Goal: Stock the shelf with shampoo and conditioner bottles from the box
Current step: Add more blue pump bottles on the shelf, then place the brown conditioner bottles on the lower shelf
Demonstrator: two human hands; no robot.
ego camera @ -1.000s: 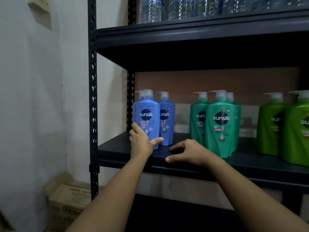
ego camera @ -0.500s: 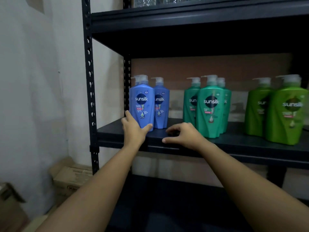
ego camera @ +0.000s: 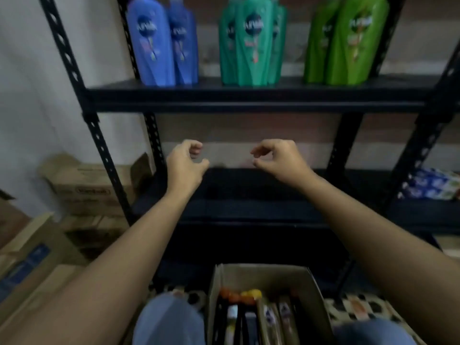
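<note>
Dark shelf (ego camera: 249, 195): both hands' fingers (ego camera: 196, 148) loosely curled above the box (ego camera: 261, 277).

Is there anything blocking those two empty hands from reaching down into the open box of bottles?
Nothing visible does. The left hand and right hand hover empty in front of the lower shelf, and the box sits open below between the knees, its bottles uncovered.
</note>
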